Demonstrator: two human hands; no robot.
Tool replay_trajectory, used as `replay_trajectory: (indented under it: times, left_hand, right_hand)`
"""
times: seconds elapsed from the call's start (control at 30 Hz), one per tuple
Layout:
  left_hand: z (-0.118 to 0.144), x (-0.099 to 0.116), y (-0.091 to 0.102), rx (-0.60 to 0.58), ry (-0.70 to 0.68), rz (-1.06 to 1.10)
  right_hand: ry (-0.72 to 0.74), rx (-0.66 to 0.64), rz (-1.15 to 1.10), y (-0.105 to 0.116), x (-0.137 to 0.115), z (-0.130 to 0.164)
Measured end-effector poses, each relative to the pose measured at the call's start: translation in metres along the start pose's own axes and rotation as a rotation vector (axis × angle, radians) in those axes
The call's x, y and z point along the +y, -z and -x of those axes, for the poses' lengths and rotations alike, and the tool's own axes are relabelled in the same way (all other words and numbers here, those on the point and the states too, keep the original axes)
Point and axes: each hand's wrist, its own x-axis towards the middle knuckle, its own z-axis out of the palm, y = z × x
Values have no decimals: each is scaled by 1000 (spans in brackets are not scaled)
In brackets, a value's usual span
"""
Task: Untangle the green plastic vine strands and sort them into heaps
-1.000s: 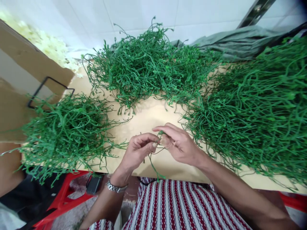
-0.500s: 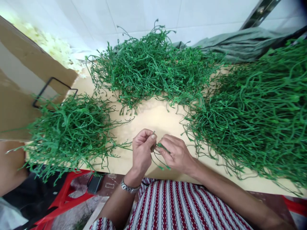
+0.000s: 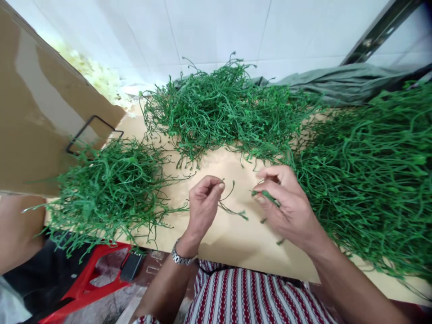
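Altogether, two hands (image 3: 204, 204) (image 3: 290, 209) hold stems (image 3: 241, 214) amid three heaps (image 3: 111, 189) (image 3: 222, 112) (image 3: 371, 180).

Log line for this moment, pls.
left hand: pinching green stems | right hand: holding greenery | hands apart | left pile, far pile, right pile: on table

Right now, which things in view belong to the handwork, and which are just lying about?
In the job:
left hand, pinching thin green stems
right hand, holding a green piece
left heap, back heap and right heap of similar stems, probably

Lying about, apparently:
cardboard
grey-green cloth
pale yellow heap
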Motion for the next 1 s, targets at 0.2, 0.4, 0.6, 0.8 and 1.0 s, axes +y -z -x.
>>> replay_trajectory:
  times: [0.2, 0.4, 0.6, 0.8, 1.0]
  left_hand:
    - [9, -6, -4, -38, 56, -24]
    - [7, -5, -7, 15, 118, 51]
    - [7, -10, -12, 96, 127, 111]
    - [-23, -11, -5, 402, 101, 314]
    - [-18, 29, 18, 78, 75, 231]
  right_hand:
    - [-214, 1, -191, -4, 1, -5]
    - [-363, -308, -184, -52, 2, 7]
    - [-251, -212, -109, -61, 6, 16]
    - [38, -271, -38, -67, -12, 31]
    - [14, -247, -56, -37, -1, 13]
